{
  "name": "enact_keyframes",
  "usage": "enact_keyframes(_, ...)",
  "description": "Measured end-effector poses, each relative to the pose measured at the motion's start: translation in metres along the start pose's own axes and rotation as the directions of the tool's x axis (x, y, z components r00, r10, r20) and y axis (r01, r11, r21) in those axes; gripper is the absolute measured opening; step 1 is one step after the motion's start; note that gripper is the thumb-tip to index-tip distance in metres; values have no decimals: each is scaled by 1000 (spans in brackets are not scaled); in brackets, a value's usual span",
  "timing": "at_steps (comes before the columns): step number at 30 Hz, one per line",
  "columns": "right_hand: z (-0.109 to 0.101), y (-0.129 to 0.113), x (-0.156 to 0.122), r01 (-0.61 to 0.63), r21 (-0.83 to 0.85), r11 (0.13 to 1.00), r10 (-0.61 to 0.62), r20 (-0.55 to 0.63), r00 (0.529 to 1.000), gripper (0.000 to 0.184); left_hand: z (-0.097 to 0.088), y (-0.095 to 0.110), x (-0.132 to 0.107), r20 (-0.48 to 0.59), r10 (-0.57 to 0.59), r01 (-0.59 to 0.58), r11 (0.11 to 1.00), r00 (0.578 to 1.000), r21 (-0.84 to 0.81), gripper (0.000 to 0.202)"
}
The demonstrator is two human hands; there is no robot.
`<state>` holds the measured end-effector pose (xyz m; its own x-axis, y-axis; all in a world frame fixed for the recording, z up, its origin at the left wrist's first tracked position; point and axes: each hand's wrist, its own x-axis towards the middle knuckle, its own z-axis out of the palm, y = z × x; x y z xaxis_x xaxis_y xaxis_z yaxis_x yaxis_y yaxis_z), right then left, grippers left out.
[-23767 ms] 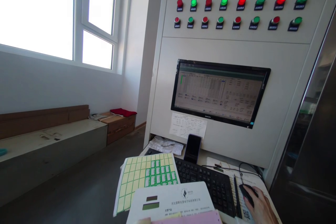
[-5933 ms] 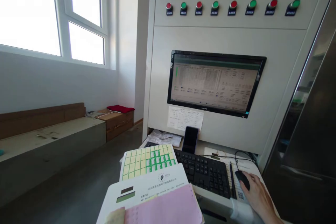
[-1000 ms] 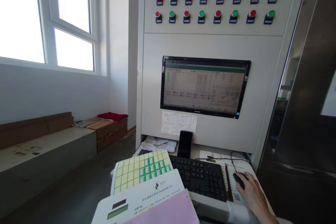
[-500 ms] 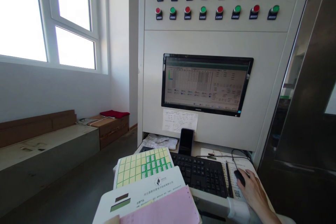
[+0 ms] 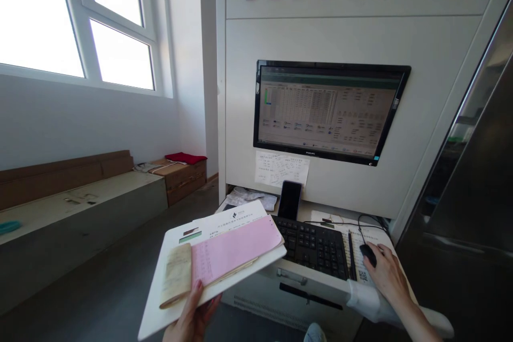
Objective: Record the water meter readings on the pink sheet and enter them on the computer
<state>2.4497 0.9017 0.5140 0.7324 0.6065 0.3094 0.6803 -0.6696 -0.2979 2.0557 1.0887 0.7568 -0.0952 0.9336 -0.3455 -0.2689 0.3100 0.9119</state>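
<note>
left hand [image 5: 192, 316] grips the near edge of the paper stack [image 5: 218, 256], thumb clamped on top, sheets tilted up to read beside the keyboard [image 5: 315, 246]. right hand [image 5: 387, 278] lies loosely curled over the mouse [image 5: 367, 254], facing the monitor [image 5: 326, 109].

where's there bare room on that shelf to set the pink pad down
Little. The keyboard fills the middle, crumpled papers and phone sit behind it, and the right hand covers the mouse on printed sheets. The left hand holds the pad. Barest: the long ledge under the window.
</note>
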Motion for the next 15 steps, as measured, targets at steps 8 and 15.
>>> enact_keyframes(8,1,0,1,1,29,1000,0,-14,1000,43,22,-4,41,14,-2,3,998,1000,-55,45)
enact_keyframes(15,-6,-6,0,-26,10,1000,26,10,1000,44,20,-13,63,12,8,-7,996,1000,-89,42)
